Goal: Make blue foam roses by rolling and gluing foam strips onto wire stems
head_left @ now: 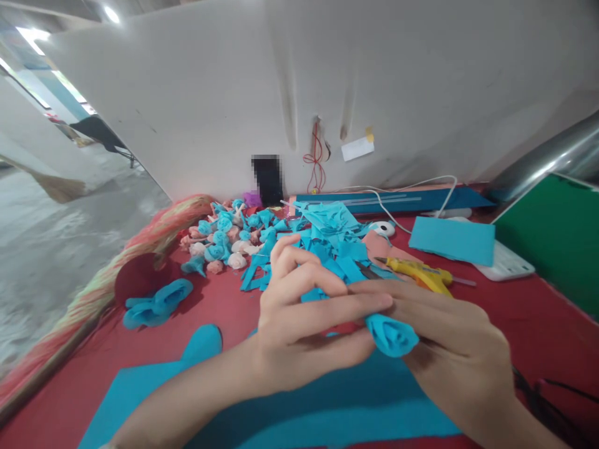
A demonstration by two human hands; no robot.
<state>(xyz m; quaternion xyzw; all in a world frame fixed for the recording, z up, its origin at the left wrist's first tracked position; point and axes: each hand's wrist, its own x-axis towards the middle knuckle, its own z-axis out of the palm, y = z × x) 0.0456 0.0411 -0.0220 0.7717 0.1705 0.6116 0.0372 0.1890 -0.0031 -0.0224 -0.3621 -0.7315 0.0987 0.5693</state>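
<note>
Between my two hands is a blue crepe paper rose (392, 335), its rolled petals facing toward me. My left hand (313, 312) pinches it from the left with the index finger and thumb, while the other fingers curl loosely above. From the right, my right hand (453, 343) has its fingers closed around the rose's base, which they hide. Below both hands a large blue crepe paper sheet (281, 418) lies flat on the red tabletop (234, 312). Just beyond them is a heap of cut blue paper strips (327, 224).
Finished pink, white and blue paper roses (222, 237) are piled at the back left. Blue petals (159, 302) lie nearer on the left. A yellow glue gun (421, 274), a folded blue paper (452, 240) and a white keyboard-like object (510, 265) lie right. A pale panel (210, 106) stands behind.
</note>
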